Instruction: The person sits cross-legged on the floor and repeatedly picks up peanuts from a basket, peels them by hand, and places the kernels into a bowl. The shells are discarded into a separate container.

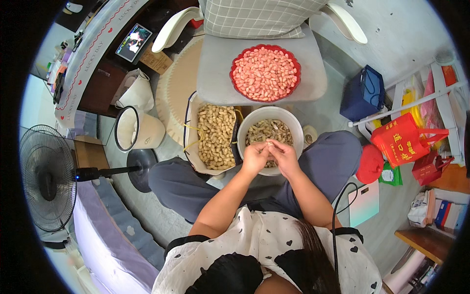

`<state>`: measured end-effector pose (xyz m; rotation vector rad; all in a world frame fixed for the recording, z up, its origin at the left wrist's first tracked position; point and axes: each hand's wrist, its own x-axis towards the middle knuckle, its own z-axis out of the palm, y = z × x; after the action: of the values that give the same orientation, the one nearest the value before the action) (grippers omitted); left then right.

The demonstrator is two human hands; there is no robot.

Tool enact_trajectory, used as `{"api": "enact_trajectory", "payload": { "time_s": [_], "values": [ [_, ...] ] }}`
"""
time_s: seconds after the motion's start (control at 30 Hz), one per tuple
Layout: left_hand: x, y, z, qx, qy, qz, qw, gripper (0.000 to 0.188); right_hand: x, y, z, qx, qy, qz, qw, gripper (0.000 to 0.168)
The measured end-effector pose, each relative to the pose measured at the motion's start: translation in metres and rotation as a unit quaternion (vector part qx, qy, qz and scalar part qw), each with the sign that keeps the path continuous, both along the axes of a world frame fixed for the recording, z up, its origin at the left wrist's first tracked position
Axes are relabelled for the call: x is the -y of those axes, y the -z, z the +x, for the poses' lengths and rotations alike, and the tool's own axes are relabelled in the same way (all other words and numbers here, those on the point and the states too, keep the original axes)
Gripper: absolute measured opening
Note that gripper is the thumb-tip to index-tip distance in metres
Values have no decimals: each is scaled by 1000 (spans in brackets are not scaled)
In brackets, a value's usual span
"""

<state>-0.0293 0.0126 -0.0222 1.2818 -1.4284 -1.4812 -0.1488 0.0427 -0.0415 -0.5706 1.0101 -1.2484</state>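
My left hand (255, 155) and my right hand (284, 156) meet at the fingertips above a round whitish bucket (299, 141). Pinched between them is a small pale piece, apparently a peanut (270, 143). Inside the bucket lie peanut shells (270, 128), partly hidden by my hands. Left of it stands an open bag holding unshelled peanuts (216, 136). Beyond the bucket, a red scalloped bowl (232, 79) full of shelled pink peanuts (264, 73) rests on the grey seat of a chair (216, 70).
A cream waste bin (148, 130) and a standing fan (47, 182) are at the left. To the right are a dark blue bag (361, 95), a red bag (400, 141) and a pastel scale (364, 204). A black cable (334, 231) hangs by my right arm.
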Motion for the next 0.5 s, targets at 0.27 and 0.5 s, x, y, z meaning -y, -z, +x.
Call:
{"api": "enact_trajectory", "payload": {
  "time_s": [0.27, 0.5],
  "values": [
    [3, 9, 2, 3, 9, -39, 999, 14, 1, -7, 3, 18, -5, 7, 1000, 31],
    [10, -6, 13, 224, 40, -302, 926, 18, 5, -8, -1, 103, -7, 26, 994, 35]
  ]
}}
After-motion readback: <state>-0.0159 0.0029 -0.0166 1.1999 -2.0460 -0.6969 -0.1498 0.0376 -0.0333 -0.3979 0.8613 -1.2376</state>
